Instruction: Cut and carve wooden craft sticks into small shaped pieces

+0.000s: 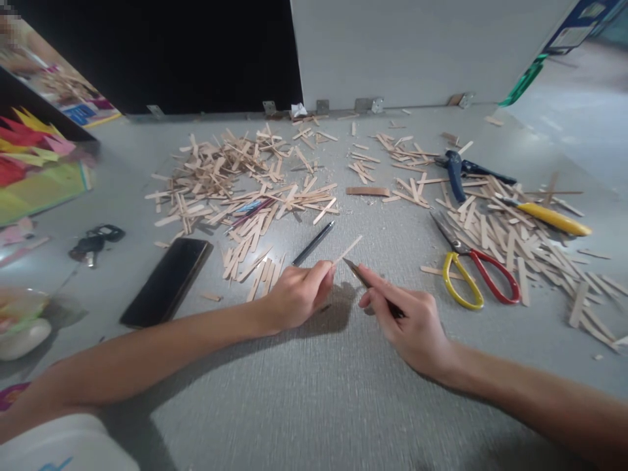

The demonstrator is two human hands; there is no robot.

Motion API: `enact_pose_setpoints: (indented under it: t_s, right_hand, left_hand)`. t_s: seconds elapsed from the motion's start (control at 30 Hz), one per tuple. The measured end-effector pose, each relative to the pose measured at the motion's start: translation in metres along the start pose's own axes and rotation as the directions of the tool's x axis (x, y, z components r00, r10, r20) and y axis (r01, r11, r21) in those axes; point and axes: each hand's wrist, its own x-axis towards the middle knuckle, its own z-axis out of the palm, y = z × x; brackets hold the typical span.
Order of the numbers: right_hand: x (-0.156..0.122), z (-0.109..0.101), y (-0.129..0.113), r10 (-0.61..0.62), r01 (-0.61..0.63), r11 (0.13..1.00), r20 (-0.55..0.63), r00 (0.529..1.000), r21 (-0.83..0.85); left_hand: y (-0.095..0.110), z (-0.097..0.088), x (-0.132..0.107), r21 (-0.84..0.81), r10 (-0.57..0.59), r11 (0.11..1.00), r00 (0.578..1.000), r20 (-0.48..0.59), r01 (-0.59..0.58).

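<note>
My left hand [300,293] is closed on a thin wooden craft stick [349,248], which points up and to the right out of its fingers. In my right hand [409,320] is a knife [357,271] with a narrow pointed blade; its handle is mostly hidden by the fingers. The blade tip is close to the stick, and I cannot tell whether they touch. Just beyond the left hand a dark pen [314,243] lies on the grey table [294,405]. Short craft sticks [260,273] lie beside that hand.
Piles of cut sticks [220,163] cover the back left and the right side. Scissors [464,261], a blue-handled cutter [456,173] and a yellow-handled tool [554,218] lie right. A phone [169,281] and keys [95,243] lie left. A black-and-white panel [417,52] stands behind.
</note>
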Motion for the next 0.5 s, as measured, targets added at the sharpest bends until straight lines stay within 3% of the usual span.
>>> enact_pose_setpoints:
  t_s: [0.5]
  right_hand:
    - [0.0001,-0.0003,0.0014,0.018,-0.018,1.0,0.014,1.0,-0.019]
  left_hand:
    - [-0.0001,0.0016,-0.0038,-0.098,-0.079,0.992,0.996,0.034,0.082]
